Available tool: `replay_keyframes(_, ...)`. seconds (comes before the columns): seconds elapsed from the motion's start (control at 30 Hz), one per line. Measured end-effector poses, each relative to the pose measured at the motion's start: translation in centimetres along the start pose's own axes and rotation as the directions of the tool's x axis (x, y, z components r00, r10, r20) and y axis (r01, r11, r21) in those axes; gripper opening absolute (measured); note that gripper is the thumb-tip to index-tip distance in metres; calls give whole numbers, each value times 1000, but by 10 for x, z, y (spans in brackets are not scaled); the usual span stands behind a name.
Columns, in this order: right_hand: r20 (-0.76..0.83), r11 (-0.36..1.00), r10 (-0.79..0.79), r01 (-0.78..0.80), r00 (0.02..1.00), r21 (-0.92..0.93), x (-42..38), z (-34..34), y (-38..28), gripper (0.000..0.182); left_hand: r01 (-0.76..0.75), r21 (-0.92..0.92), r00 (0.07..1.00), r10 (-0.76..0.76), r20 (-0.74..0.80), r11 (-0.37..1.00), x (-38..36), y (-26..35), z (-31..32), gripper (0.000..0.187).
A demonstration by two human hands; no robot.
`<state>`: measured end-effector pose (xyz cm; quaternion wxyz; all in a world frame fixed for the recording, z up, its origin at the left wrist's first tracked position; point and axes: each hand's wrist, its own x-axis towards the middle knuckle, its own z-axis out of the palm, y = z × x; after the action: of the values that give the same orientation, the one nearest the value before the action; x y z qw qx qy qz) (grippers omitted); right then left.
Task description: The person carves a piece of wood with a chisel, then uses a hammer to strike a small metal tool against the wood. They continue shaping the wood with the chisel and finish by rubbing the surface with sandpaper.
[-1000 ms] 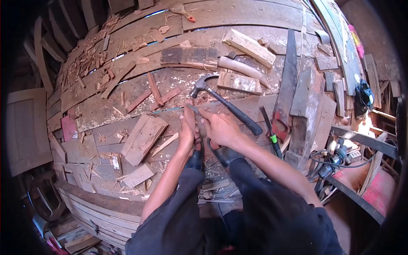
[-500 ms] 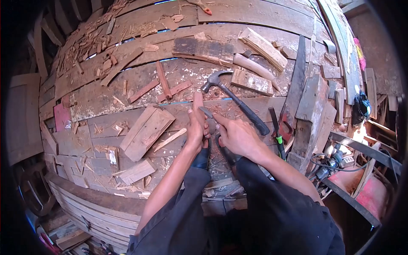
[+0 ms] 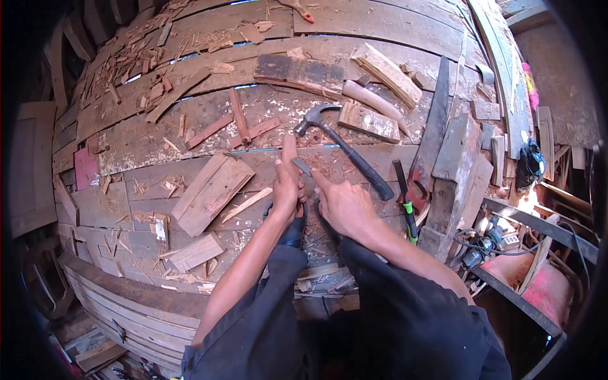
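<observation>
The left hand (image 3: pixel 288 192) grips a narrow wooden strip (image 3: pixel 289 148) while the right hand (image 3: pixel 348 206) holds what looks like a knife (image 3: pixel 303 166) beside it.

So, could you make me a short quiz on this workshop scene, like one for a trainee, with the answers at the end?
1. Which hand has its fingers wrapped round the strip of wood?
2. True or false: the claw hammer lies on the boards, gripped by neither hand.
3. What colour marks the slim black tool beside the handsaw? A) yellow B) bright green C) white

Key: 1. The left hand. 2. True. 3. B.
</observation>
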<state>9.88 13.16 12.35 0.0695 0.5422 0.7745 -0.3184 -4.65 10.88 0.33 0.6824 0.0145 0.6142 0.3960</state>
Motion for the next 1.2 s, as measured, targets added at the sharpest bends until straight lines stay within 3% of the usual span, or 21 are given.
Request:
replay_keyframes(0.13, -16, 999, -27, 27, 999, -24, -3, 6, 1, 49, 37, 2, 997, -37, -65, 999, 2, -2, -5, 69)
replay_keyframes(0.3, -73, 963, -61, 40, 995, -265, -4, 25, 8, 56, 8, 15, 999, -7, -51, 1000, 3, -1, 2, 70)
replay_keyframes(0.33, -71, 965, -58, 37, 996, -259, -3, 24, 9, 58, 42, 43, 999, -40, -37, 998, 8, -2, -3, 70)
replay_keyframes(0.4, -45, 969, -51, 39, 998, -243, -5, 26, 8, 61, -32, 77, 998, 37, -53, 997, 15, -8, -7, 71)
replay_keyframes(0.57, -154, 984, -77, 50, 985, -172, 28, 27, 7, 61, -77, 93, 995, 82, -49, 993, -2, 0, 6, 70)
replay_keyframes(0.6, -128, 987, -80, 61, 989, -146, 19, 25, 4, 60, -91, 28, 996, 90, 15, 995, 3, 3, 1, 70)
replay_keyframes(0.7, -76, 987, -61, 48, 995, -152, 3, 14, 5, 57, -48, 21, 996, 49, -72, 999, 8, -7, 1, 70)
replay_keyframes(0.73, -60, 989, -49, 40, 997, -143, -1, 16, 5, 56, -60, 1, 998, 60, -32, 998, 9, -8, 0, 70)
replay_keyframes(1.03, -93, 982, -45, 27, 995, -189, 19, 21, 5, 52, -48, 164, 993, 65, -100, 985, 9, -1, 1, 74)
replay_keyframes(1.07, -95, 983, -44, 26, 995, -184, 22, 19, 3, 52, -88, 130, 995, 93, -32, 988, 10, -3, -3, 74)
replay_keyframes(1.2, -49, 985, -55, 46, 997, -167, 8, 8, -4, 51, -123, 144, 986, 137, -92, 982, 8, -3, 3, 71)
